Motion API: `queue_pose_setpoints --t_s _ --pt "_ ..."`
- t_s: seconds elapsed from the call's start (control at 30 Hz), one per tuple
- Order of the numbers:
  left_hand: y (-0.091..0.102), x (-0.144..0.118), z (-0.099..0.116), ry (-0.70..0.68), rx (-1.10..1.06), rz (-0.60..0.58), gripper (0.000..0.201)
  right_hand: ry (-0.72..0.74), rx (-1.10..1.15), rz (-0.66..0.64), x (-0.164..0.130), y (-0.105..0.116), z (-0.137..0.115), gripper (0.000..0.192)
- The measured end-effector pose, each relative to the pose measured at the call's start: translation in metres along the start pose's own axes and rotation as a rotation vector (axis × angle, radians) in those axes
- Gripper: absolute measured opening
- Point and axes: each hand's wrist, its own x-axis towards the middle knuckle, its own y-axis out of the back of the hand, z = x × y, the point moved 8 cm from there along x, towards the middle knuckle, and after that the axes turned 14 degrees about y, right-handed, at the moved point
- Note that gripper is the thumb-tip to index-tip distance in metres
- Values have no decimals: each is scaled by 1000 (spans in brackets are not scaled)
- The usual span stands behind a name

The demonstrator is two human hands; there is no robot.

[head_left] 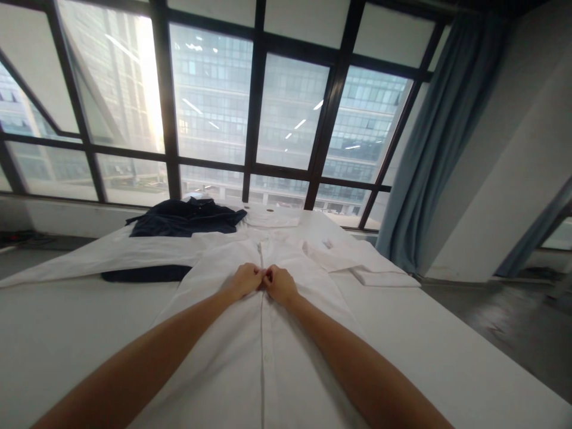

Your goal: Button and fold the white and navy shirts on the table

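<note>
White shirt (268,333) laid flat on the table (469,357), collar end pointed away toward the window (286,107).

Its long axis was run straight ahead, along the button placket. Both arms were stretched forward; the left hand (245,280) and right hand (280,284) were pressed together, fingers pinched on the placket mid-chest. A dark garment (183,219) was left behind.
</note>
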Motion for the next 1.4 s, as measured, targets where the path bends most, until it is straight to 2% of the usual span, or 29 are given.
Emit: queue_pose_setpoints --t_s 0.07,0.13,0.2,0.3,0.53,0.67,0.8,1.0,1.17,1.3,1.4 --pt "0 2 -2 20 66 -11 45 14 -87 -48 -1 1 -5 27" --pt "-6 5 -6 59 70 -92 50 36 -155 -96 -1 0 -10 28" --pt "-10 7 -11 103 34 -156 48 54 -194 -125 0 0 -15 27" --pt "-13 9 -17 164 -10 -170 40 77 -193 -137 0 0 -18 26" --pt "-13 10 -14 116 -21 -112 35 58 -64 -66 -1 -1 -8 22" --pt "-12 9 -7 38 -19 -78 32 11 17 15 -2 0 1 21" --pt "-9 4 1 -57 61 5 31 -8 89 64 2 -2 8 21" --pt "-4 -1 2 -118 135 127 30 68 309 10 13 -12 20 21" --pt "-3 -4 5 -198 171 151 30 79 484 1 17 -19 27 27" --pt "3 -7 4 -175 312 184 29 68 512 -3 17 -21 28 29" --pt "9 -9 2 -193 405 247 26 86 410 -26 15 -19 23 26"
